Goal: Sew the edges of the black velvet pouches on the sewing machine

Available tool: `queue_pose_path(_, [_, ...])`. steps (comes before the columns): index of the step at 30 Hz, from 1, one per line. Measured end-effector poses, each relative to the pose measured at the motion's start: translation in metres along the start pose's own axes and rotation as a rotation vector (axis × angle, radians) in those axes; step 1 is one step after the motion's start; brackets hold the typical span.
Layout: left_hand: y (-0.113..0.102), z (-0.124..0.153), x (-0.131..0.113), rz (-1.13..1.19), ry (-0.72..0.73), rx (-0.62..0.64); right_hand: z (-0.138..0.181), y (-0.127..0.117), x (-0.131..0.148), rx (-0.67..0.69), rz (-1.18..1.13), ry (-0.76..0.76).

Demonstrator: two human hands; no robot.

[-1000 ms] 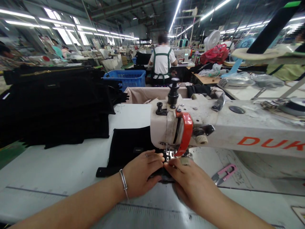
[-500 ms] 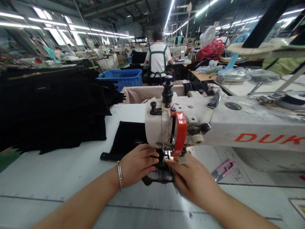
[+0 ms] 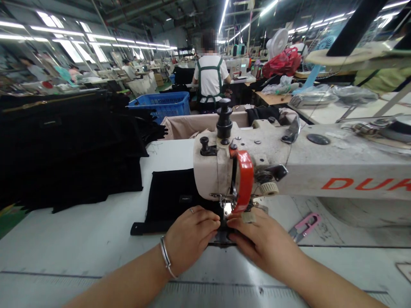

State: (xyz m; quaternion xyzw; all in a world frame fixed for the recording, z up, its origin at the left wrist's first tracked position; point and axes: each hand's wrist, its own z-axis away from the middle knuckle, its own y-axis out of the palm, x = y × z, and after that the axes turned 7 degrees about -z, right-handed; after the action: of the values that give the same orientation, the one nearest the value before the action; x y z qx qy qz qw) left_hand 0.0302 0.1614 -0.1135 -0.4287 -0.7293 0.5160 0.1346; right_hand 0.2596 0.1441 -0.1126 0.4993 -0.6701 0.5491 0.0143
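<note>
A black fabric panel (image 3: 168, 188) with a small label lies flat on the white table, partly under the head of a sewing machine (image 3: 208, 167). Along its near edge runs a black strip (image 3: 144, 228) that sticks out to the left. My left hand (image 3: 194, 233), with a ring and a bracelet, is closed, fingertips pinching the strip's edge just left of the needle area. Close by on the right, my right hand (image 3: 261, 237) has its fingers bent and pressed on the fabric beside the presser foot. The machine's orange guard (image 3: 245, 182) hides part of the stitching spot.
Pink-handled thread snips (image 3: 306, 226) lie right of my right hand. A tall stack of black fabric pieces (image 3: 70, 158) fills the left side. Behind are a blue basket (image 3: 163, 105), a beige cloth-lined bin (image 3: 189, 122) and a seated person (image 3: 210, 77) facing away. A ruler scale (image 3: 189, 288) runs along the front.
The black panel and its strip have come toward me and slightly left. My left hand has moved right and nearer, its fingertips now close to my right hand's. The view has shifted slightly.
</note>
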Motion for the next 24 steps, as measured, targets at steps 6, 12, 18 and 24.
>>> queue_pose_path(6, [0.004, 0.0, -0.003, 0.0, -0.03, -0.005, 0.0, 0.004, 0.001, -0.004, -0.072, 0.005])
queue_pose_path(12, [-0.006, -0.005, 0.0, 0.205, -0.341, 0.036, -0.001, -0.007, 0.001, -0.075, -0.097, 0.093])
queue_pose_path(18, [-0.011, -0.009, 0.006, 0.335, -0.497, 0.073, -0.006, 0.005, -0.006, -0.015, 0.0, 0.016])
queue_pose_path(24, [-0.009, -0.007, 0.006, 0.297, -0.438, 0.016, -0.007, 0.011, -0.005, -0.096, 0.075, 0.23])
